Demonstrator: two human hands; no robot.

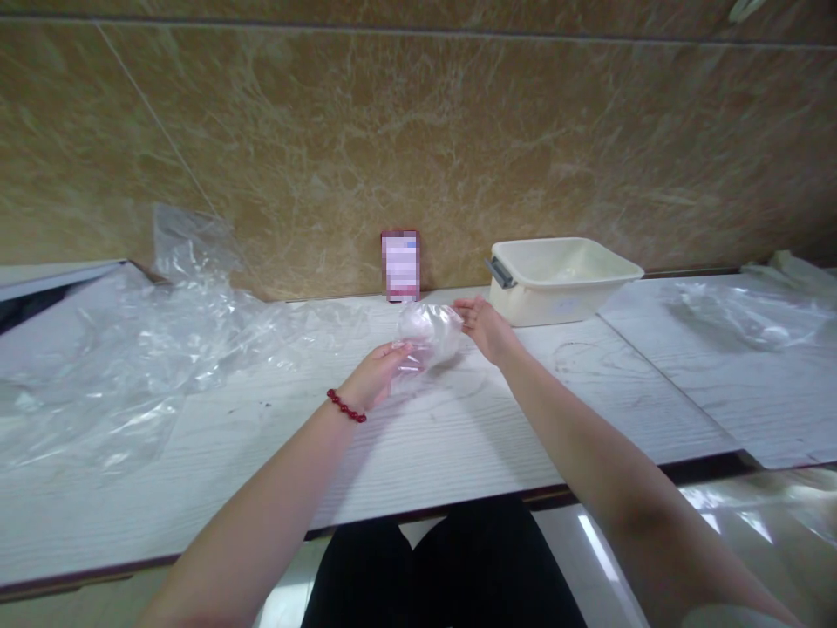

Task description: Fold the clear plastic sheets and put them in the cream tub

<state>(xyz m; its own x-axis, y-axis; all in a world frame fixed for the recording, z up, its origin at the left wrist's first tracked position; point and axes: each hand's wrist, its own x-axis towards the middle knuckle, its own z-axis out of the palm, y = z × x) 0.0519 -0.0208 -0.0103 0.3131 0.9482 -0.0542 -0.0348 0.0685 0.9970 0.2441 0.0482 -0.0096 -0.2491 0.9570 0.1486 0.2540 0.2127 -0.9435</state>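
A clear, shiny plastic bag (432,330), puffed out and rounded, is between my hands above the white wood-grain table. My left hand (376,373), with a red bead bracelet (345,406) at its wrist, pinches the near left edge of the bag. On the other side, my right hand (484,326) has its fingers stretched out, their tips at the bag's right edge. Whether anything lies inside the bag, I cannot tell. Just behind it, a phone (401,267) with a lit, blurred screen leans upright against the wall.
Right of my right hand stands a cream plastic bin (555,305) with a grey latch. Loose clear plastic bags (196,323) spread over the left side, and more clear plastic (751,314) lies at the far right. A brown marbled wall (314,157) backs the table (275,488).
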